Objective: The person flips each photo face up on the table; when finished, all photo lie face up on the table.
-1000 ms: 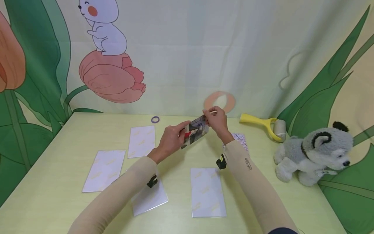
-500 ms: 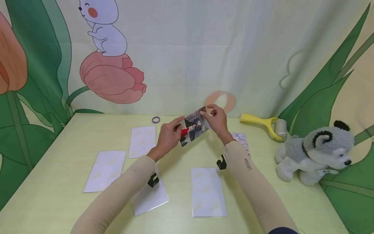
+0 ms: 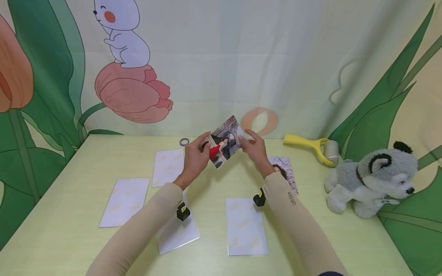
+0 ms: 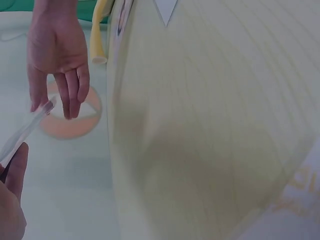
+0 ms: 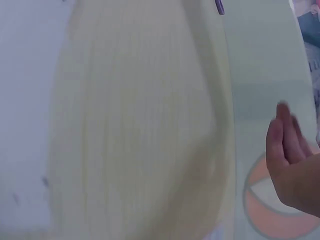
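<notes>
A white card (image 3: 246, 228) lies flat on a pale yellow table (image 3: 51, 237), nearest the viewer. Beyond it, at right, sits a grey-and-white plush dog (image 3: 371, 180). Raised above the tabletop, a tilted photo print (image 3: 224, 142) with a patch of red is pinched at its left side by the left hand (image 3: 197, 155); the right hand (image 3: 257, 151) meets the opposite edge, though whether it grips cannot be told. Farther back lie a purple ring (image 3: 180, 142) and a yellow-handled roller (image 3: 312, 145), before a printed curtain (image 3: 214, 57).
</notes>
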The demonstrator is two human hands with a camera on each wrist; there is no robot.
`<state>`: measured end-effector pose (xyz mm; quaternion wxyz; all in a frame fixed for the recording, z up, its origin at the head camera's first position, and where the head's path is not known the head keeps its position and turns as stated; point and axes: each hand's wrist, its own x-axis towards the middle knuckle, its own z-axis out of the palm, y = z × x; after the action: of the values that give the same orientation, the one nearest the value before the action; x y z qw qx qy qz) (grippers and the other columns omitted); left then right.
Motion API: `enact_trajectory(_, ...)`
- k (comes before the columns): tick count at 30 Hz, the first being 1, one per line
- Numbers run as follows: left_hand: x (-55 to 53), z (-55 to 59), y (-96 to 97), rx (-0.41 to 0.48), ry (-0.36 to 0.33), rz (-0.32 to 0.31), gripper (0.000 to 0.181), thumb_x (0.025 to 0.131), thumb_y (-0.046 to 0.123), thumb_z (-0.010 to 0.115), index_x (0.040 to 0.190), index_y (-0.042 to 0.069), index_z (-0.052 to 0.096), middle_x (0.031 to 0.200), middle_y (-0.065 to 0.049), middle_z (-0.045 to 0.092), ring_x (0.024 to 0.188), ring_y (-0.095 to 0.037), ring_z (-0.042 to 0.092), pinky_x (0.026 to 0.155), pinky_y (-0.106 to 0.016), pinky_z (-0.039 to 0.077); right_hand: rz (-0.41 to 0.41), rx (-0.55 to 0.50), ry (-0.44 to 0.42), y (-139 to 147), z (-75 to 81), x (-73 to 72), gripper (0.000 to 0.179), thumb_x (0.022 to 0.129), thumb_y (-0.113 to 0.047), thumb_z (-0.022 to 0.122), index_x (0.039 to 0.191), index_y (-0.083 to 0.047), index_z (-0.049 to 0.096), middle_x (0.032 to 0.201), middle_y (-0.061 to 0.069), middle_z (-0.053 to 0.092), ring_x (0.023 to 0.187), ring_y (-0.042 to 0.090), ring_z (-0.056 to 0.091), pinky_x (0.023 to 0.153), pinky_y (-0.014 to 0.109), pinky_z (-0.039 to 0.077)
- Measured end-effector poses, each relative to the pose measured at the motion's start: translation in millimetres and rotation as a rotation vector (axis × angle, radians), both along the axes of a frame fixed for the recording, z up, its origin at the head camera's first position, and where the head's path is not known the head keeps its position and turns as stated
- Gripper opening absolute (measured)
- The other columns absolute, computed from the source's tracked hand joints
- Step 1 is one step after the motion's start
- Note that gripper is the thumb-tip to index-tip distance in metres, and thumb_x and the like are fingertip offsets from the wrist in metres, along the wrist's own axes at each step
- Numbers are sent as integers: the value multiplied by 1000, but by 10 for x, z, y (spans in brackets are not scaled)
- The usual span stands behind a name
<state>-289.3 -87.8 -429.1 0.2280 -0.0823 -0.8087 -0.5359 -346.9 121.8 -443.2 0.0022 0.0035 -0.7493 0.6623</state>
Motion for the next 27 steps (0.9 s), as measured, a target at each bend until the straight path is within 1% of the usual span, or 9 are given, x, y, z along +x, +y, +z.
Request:
enact_trajectory(2,-1,-13,18,35,-5,12,40,94,0,60,132,9,66,54,-7,50,48,-12,40,46,-22,31,10,-102,-37,-16,-32,8,59,98,-23,64,153,-14,41,103,9,74,82,18,73,86,38,59)
enact_trajectory(5,1,-35,44,65,-6,21,39,93,0,61,131,9,66,51,-2,46,48,-11,40,46,-22,31,26,-252,-73,-42,-67,14,61,98,-12,63,154,-13,38,80,-2,73,64,11,70,71,29,60)
enact_trajectory(7,6,-45,55,80,-2,23,39,93,0,61,131,9,66,51,-3,47,48,-11,40,46,-22,31,32,-328,-81,-61,-82,15,62,98,-6,62,154,-12,37,72,-4,72,58,10,68,64,26,59)
enact_trajectory(10,9,-63,62,98,1,32,39,92,-1,62,130,8,67,53,-7,53,48,-10,41,46,-21,31,25,-375,-73,-73,-93,17,62,97,-2,61,153,-11,39,71,-5,72,55,9,65,61,24,57)
enact_trajectory(16,11,-64,63,154,-37,39,40,89,-1,63,129,6,67,64,-21,65,52,-10,52,48,-19,38,13,-355,-52,-64,-100,3,58,96,0,62,150,-10,43,72,-7,72,56,7,63,60,23,57)
enact_trajectory(19,20,-50,52,200,-110,0,43,90,0,62,133,5,64,88,-26,73,60,-15,65,50,-19,50,19,-336,-47,-50,-105,-8,57,96,0,62,149,-10,45,71,-8,71,56,7,64,60,23,56)
enact_trajectory(22,25,-23,30,225,-179,-68,47,91,0,60,138,4,59,112,-27,71,61,-17,70,52,-23,54,36,-275,-36,-25,-112,-11,57,96,-2,63,150,-11,45,70,-7,69,58,8,64,63,25,58)
enact_trajectory(23,26,-13,20,213,-194,-87,48,92,1,59,140,4,57,118,-26,70,61,-21,71,52,-23,55,46,-250,-28,-14,-113,-10,57,96,-3,63,150,-10,45,69,-7,68,59,8,64,63,25,58)
enact_trajectory(27,-15,6,-35,99,-207,-131,51,92,4,61,143,4,54,124,-22,69,87,-27,76,64,-23,55,93,-161,3,25,-112,4,57,96,-4,63,150,-11,45,66,-5,65,60,9,64,66,28,59)
